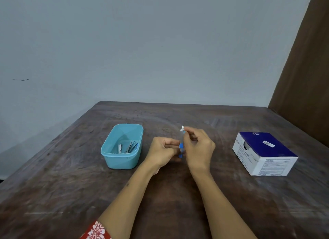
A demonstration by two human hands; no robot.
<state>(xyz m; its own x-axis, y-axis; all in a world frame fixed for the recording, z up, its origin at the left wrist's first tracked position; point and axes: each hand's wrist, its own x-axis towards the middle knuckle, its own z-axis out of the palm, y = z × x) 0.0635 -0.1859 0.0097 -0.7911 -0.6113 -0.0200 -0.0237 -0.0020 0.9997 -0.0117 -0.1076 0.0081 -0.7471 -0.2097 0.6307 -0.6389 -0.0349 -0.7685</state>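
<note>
One packet [181,146] between left hand [162,150] and right hand [199,147]; one tub [121,161], one box [263,150].

You wear the only camera on your head. It looks forward and down over the worktop [71,194] toward the grey wall [142,51], near enough that your left grip [162,152] and right grip [199,148] meet mid-frame, forearms entering from below.

On my feed I read "BD" on the dark blue top of the cardboard box [263,150], and "BD" again with "Alcohol Swabs" on its white side. The box's finer print is too blurred for me to read.
</note>
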